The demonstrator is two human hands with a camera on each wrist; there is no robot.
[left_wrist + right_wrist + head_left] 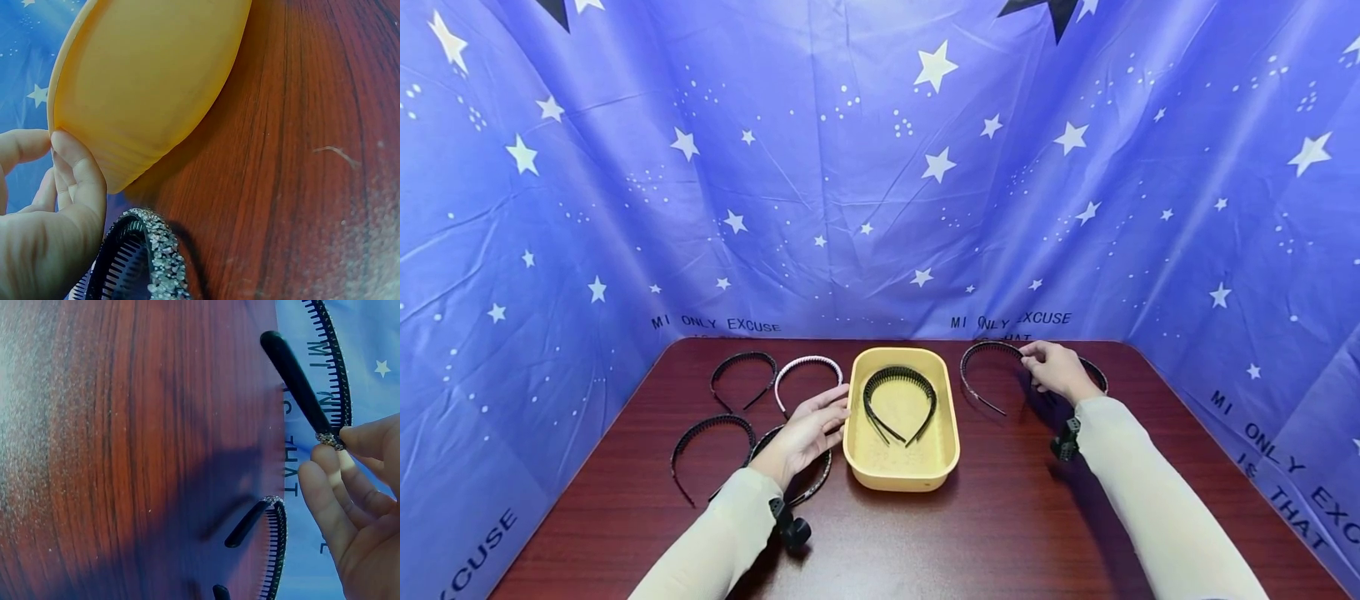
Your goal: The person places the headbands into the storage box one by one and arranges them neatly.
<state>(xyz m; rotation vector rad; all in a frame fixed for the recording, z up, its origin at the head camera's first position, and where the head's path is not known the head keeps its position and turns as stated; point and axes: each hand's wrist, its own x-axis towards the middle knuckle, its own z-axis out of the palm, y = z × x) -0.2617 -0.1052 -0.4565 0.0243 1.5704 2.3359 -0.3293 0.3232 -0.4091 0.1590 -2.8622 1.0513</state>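
Observation:
A yellow plastic bin point(902, 482) stands mid-table, holding black toothed headbands point(901, 375) that overlap, so their number is hard to tell. My left hand point(802, 435) is at the bin's left side; in the left wrist view its thumb and finger pinch the rim. My right hand point(1056, 372) pinches a black toothed headband point(973, 354) with a glittery outer side, right of the bin. The right wrist view shows thumb and fingertips near one end of that headband point(342, 381). Another black headband point(1096, 373) lies beyond the right hand, partly hidden by it.
Left of the bin are a pink-and-black headband point(808, 360) and black headbands point(743, 356), point(711, 421). A glitter-covered headband point(165, 253) lies below the left hand, partly covered. Blue star-printed cloth point(880, 167) hangs around the dark red wooden table point(1000, 533).

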